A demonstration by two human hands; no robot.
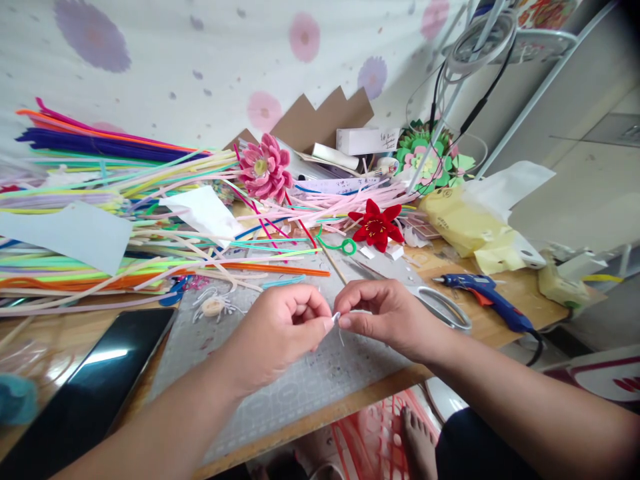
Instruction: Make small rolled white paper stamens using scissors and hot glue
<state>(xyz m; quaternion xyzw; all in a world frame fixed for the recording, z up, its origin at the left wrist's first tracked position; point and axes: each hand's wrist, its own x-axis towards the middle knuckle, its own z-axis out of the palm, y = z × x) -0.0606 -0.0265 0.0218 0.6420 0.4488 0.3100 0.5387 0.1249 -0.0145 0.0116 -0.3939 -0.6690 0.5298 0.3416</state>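
My left hand [287, 323] and my right hand [387, 317] meet over the grey cutting mat [250, 413]. Between the fingertips of both is a small whitish piece [337, 318], looking like a bent bit of pipe cleaner; a thin pale strand hangs below it. Both hands are closed in a pinch, and the fingers partly hide the piece. Left of my left hand lies a beige ball with pale grey pipe-cleaner legs [213, 307]. Scissors [450, 310] rest behind my right wrist. A green pipe-cleaner loop [349, 247] is beyond my hands.
Bundles of coloured pipe cleaners [100, 267] spread across the left and back. A pink flower [265, 167] and a red flower [376, 225] sit behind. The blue glue gun [485, 297] lies right, its cable dropping over the edge. A black tablet [95, 380] is front left.
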